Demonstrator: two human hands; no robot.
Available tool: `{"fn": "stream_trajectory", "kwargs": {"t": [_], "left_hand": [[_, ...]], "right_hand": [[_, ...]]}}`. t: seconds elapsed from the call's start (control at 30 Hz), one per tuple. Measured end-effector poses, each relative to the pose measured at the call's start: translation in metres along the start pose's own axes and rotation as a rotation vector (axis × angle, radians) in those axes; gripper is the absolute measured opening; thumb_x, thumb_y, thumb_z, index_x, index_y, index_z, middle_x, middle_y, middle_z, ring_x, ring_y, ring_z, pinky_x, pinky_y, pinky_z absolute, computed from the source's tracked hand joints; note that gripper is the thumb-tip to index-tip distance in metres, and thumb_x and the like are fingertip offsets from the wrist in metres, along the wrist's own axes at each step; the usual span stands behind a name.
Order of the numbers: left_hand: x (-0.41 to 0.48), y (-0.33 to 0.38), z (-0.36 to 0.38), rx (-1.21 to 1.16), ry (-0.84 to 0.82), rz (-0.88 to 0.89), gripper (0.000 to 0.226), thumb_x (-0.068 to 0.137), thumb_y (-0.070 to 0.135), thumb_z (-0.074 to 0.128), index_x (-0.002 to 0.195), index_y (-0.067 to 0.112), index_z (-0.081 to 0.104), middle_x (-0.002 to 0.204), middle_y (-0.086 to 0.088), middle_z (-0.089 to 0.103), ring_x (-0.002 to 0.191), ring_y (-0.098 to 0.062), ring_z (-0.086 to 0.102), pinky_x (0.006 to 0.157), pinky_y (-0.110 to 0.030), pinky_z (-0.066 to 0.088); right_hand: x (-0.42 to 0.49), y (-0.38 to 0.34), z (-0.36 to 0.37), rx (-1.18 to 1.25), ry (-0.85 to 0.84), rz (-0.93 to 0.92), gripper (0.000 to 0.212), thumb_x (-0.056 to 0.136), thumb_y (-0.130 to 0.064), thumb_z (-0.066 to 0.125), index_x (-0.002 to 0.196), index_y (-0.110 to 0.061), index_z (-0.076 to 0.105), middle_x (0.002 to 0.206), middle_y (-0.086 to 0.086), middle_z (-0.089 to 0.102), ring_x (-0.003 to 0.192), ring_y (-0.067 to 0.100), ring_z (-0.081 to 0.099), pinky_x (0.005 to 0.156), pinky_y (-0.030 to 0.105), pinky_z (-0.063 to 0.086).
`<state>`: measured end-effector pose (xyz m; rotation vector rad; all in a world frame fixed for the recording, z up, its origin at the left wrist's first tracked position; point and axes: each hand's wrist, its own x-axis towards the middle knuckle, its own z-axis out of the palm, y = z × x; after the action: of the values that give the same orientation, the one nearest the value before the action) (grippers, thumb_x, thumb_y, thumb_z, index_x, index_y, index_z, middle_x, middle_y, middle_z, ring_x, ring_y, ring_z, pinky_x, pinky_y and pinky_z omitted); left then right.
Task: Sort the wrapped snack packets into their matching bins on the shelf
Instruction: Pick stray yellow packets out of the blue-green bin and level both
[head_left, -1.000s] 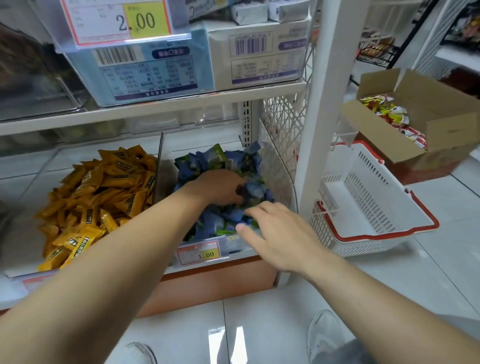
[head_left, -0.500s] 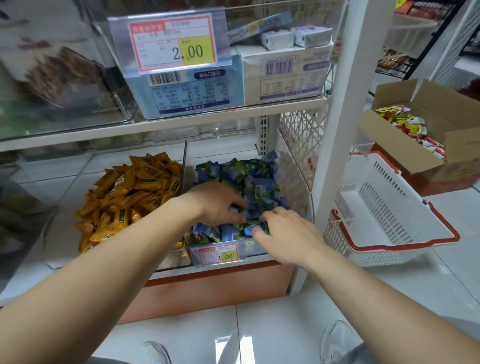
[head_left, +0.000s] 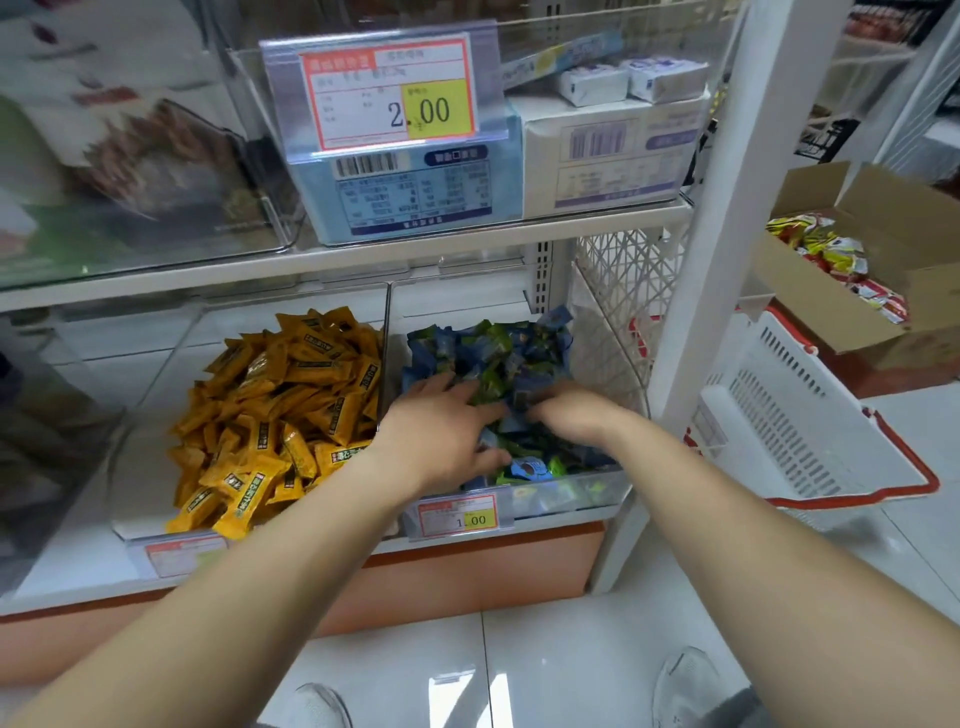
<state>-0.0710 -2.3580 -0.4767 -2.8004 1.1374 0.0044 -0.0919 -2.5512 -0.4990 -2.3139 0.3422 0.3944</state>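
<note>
Both hands are inside the clear bin (head_left: 574, 492) on the right of the lower shelf, on top of the blue and green snack packets (head_left: 498, 348) which fill it. The left hand (head_left: 441, 434) lies flat with spread fingers, pressing on the near packets. The right hand (head_left: 574, 413) is just beside it; its fingertips are sunk among the packets, so I cannot tell its grip. The yellow packets (head_left: 280, 410) fill the bin to the left.

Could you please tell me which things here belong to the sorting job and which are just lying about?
Job: blue-and-green wrapped packets, their clear plastic bin, yellow wrapped packets, left hand, right hand.
Lying about: white plastic basket with red rim, brown cardboard box, pale blue carton.
</note>
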Motion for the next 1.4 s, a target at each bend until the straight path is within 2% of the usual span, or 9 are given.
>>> {"fn": "stream_trajectory", "kwargs": {"t": [0.23,0.37,0.53,0.77,0.93,1.07,1.2,1.3,1.4], "left_hand": [[-0.039,-0.018,-0.021,-0.138,0.362,-0.124,0.059,0.087,0.066,0.041,0.135,0.035,0.053,0.136,0.006,0.058,0.123,-0.021,0.054,0.091,-0.041,0.053],[-0.068,-0.052,-0.016,-0.146,0.475,-0.407,0.054,0.089,0.053,0.049,0.138,0.031,0.05,0.142,-0.004,0.053,0.13,-0.034,0.046,0.099,-0.05,0.047],[-0.092,-0.096,0.002,-0.185,0.171,-0.477,0.068,0.094,0.067,0.034,0.155,0.04,0.015,0.166,0.004,0.009,0.152,-0.026,0.003,0.119,-0.055,0.02],[-0.137,-0.132,0.006,-0.164,0.19,-0.423,0.063,0.089,0.071,0.039,0.147,0.049,0.029,0.164,0.014,0.014,0.151,-0.02,0.009,0.112,-0.049,0.034],[-0.152,-0.146,0.016,-0.138,0.188,-0.541,0.069,0.091,0.069,0.041,0.152,0.041,0.025,0.161,0.004,0.028,0.147,-0.027,0.025,0.109,-0.047,0.037],[-0.14,-0.142,0.017,-0.313,0.347,-0.648,0.057,0.099,0.048,0.046,0.15,0.022,0.038,0.156,-0.006,0.037,0.143,-0.032,0.031,0.105,-0.049,0.042],[-0.139,-0.142,0.024,-0.39,0.456,-0.653,0.055,0.099,0.025,0.049,0.15,0.009,0.036,0.156,-0.017,0.033,0.145,-0.035,0.024,0.115,-0.046,0.028],[-0.144,-0.145,0.027,-0.413,0.483,-0.634,0.064,0.095,0.038,0.049,0.152,0.013,0.034,0.158,-0.012,0.032,0.147,-0.031,0.022,0.116,-0.045,0.03],[-0.145,-0.146,0.035,-0.41,0.414,-0.576,0.079,0.087,0.064,0.032,0.155,0.024,0.026,0.162,-0.004,0.025,0.15,-0.027,0.015,0.118,-0.044,0.025]], "right_hand": [[-0.034,-0.017,0.004,-0.068,0.349,-0.341,0.049,0.087,-0.048,0.053,0.132,-0.031,0.06,0.136,-0.002,0.062,0.122,0.022,0.057,0.091,0.028,0.044],[-0.038,-0.045,0.032,-0.312,0.159,-0.53,0.063,0.09,-0.056,0.048,0.15,-0.039,0.036,0.16,-0.004,0.031,0.145,0.022,0.029,0.115,0.039,0.027],[-0.029,-0.06,0.059,-0.529,-0.07,-0.376,0.077,0.088,-0.072,0.04,0.154,-0.05,0.005,0.167,-0.009,-0.006,0.153,0.026,-0.001,0.121,0.051,0.017],[-0.03,-0.058,0.037,-0.68,0.208,-0.095,0.063,0.095,-0.053,0.042,0.153,-0.034,0.024,0.16,0.007,0.025,0.142,0.039,0.026,0.11,0.051,0.035],[-0.046,-0.104,0.038,-0.41,0.414,-0.533,0.048,0.093,-0.045,0.05,0.138,-0.029,0.051,0.143,0.001,0.05,0.127,0.027,0.048,0.096,0.042,0.049],[-0.031,-0.165,0.061,-0.489,0.288,-0.781,0.052,0.093,-0.048,0.047,0.143,-0.035,0.044,0.153,-0.005,0.041,0.135,0.022,0.043,0.101,0.04,0.044],[0.016,-0.209,0.081,-0.564,0.105,-0.661,0.079,0.095,-0.056,0.049,0.157,-0.035,0.006,0.167,-0.006,-0.002,0.151,0.027,0.016,0.116,0.049,0.027],[0.046,-0.218,0.091,-0.605,-0.005,-0.581,0.083,0.093,-0.066,0.043,0.156,-0.039,-0.004,0.165,-0.009,-0.016,0.153,0.029,0.004,0.12,0.055,0.015],[0.054,-0.215,0.098,-0.731,-0.071,-0.615,0.078,0.091,-0.07,0.038,0.156,-0.042,0.007,0.167,-0.008,-0.001,0.152,0.028,0.012,0.117,0.053,0.017]]}}
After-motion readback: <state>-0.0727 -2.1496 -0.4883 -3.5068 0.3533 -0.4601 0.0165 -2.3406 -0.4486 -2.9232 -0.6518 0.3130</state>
